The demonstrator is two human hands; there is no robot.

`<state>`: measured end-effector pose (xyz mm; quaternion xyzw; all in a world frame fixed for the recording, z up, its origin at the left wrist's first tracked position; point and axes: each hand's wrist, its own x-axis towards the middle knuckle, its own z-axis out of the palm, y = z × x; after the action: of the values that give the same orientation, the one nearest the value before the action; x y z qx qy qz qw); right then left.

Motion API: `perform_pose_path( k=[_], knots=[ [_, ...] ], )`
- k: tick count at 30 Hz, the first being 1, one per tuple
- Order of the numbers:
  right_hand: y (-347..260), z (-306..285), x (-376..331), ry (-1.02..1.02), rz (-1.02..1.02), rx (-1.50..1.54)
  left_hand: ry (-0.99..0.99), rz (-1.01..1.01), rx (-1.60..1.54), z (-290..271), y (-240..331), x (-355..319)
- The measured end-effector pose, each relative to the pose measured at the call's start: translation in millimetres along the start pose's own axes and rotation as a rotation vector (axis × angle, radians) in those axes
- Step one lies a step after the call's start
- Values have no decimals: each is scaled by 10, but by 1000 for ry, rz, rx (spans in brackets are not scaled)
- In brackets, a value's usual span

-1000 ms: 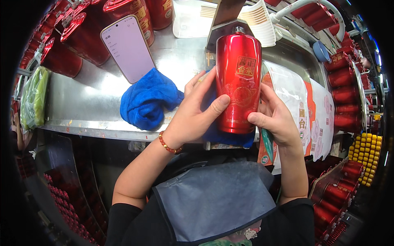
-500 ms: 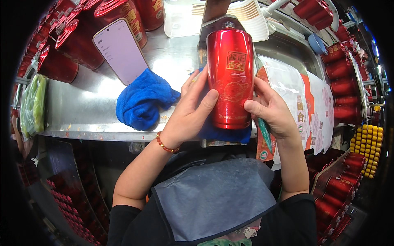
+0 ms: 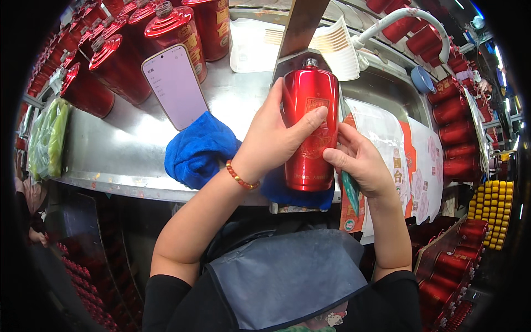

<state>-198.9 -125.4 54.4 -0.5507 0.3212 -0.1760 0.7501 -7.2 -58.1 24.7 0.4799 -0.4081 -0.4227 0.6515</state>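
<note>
A glossy red bottle (image 3: 307, 169) with gold print stands in front of me, its short grey neck pointing away. My left hand (image 3: 272, 135) grips its left side, the thumb laid across the printed front. On the other side my right hand (image 3: 365, 165) holds the bottle low down, with fingers behind and thumb on the edge. A green pointed tool (image 3: 350, 192) sticks out below the right palm; its other end is hidden in the hand. Under the bottle's base lies a blue cloth (image 3: 310, 200). Another crumpled blue cloth (image 3: 202, 150) rests left of my left wrist.
A phone (image 3: 175, 88) leans against several red bottles (image 3: 213, 33) at the back left. Behind my bottle stands a metal upright (image 3: 300, 26) beside white trays (image 3: 251, 52). Printed sheets (image 3: 381, 138) cover the right side, next to a sink (image 3: 381, 83). Green plastic (image 3: 50, 138) sits at far left.
My left hand has moved up the bottle, and its thumb now crosses the front print. The right hand keeps its hold. The whole view has shifted slightly.
</note>
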Motion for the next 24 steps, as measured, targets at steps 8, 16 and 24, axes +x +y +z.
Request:
perform_pose_path(
  k=[8, 16, 24],
  knots=[
    [-13, 21, 7, -9, 11, 18, 30, 16, -49, 31, -33, -10],
    [-34, -3, -18, -26, 50, 24, 63, 9, 6, 51, 30, 23],
    [62, -103, 3, -49, 45, -11, 84, -55, 56, 21, -29, 88]
  ],
)
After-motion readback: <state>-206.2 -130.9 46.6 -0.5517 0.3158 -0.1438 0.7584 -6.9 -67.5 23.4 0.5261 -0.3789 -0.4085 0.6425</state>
